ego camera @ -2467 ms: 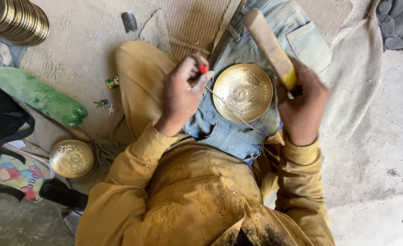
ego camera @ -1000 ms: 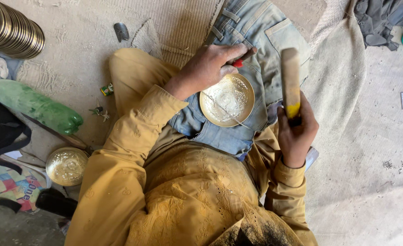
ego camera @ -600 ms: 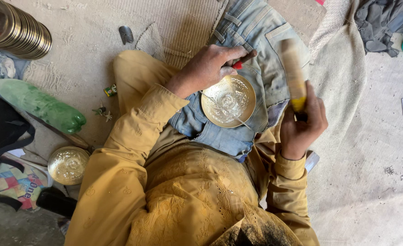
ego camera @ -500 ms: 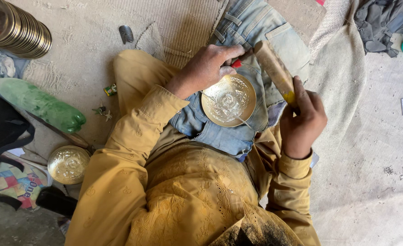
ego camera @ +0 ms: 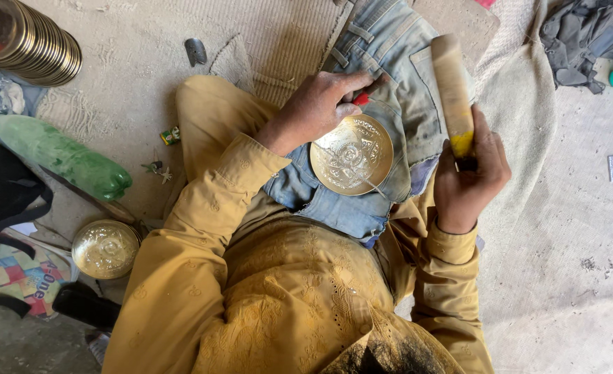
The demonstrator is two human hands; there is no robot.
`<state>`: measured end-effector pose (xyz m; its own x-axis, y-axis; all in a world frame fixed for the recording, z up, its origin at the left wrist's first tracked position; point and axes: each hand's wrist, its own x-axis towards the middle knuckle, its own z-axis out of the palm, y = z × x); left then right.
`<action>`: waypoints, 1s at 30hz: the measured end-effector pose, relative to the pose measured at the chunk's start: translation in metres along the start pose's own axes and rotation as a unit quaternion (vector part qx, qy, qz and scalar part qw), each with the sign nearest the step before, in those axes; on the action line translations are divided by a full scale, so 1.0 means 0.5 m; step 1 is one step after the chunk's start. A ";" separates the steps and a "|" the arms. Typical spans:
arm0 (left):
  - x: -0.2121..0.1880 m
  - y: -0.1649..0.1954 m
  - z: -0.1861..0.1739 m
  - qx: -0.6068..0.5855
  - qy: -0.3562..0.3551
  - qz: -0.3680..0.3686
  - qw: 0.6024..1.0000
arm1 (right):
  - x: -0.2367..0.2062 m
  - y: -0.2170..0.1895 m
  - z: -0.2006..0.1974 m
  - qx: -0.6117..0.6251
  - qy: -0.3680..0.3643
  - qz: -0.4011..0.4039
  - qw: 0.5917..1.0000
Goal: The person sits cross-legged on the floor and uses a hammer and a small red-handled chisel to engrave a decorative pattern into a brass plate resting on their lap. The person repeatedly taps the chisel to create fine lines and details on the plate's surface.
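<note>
**A seated person works a brass plate on their lap**

Seen from above, a person in a mustard-yellow tunic sits on a dusty floor with folded blue jeans [ego camera: 396, 83] spread over their lap. On the denim lies a round brass plate [ego camera: 351, 154], its face covered in an engraved flower pattern.

The left hand [ego camera: 317, 111] rests at the plate's upper edge, fingers closed around a small red-handled tool [ego camera: 363, 98] — only its red end shows, touching the rim. The right hand [ego camera: 469, 176] is off to the plate's right, gripped tight around the lower end of a wooden mallet [ego camera: 452, 93], which points up and away from the plate, a yellow patch just above the fist.

To the person's left on the floor: a green plastic bottle [ego camera: 60, 156] lying on its side, a second brass plate [ego camera: 105, 248] near it, and a stack of brass plates [ego camera: 32, 41] at the top corner. A heap of grey cloth [ego camera: 583, 34] lies at the far right — well apart from the work.
</note>
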<state>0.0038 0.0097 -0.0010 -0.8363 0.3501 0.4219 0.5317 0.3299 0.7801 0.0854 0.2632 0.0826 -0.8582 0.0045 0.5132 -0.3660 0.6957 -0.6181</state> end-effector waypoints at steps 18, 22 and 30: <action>-0.014 0.006 -0.010 -0.007 0.046 0.035 0.998 | 0.024 -0.010 0.006 -0.082 -0.035 -0.017 0.996; -0.022 0.012 -0.014 -0.008 0.031 -0.033 0.999 | 0.025 -0.009 0.008 -0.129 -0.064 -0.083 0.986; -0.025 0.027 -0.022 -0.016 0.037 -0.032 0.999 | 0.029 -0.005 0.020 -0.083 -0.034 -0.054 0.995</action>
<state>0.0198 0.0000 0.0096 -0.8768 0.2625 0.4029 0.4731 0.3210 0.8204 0.0704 0.2546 0.0856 -0.8410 -0.1213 0.5272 -0.3985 0.7981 -0.4520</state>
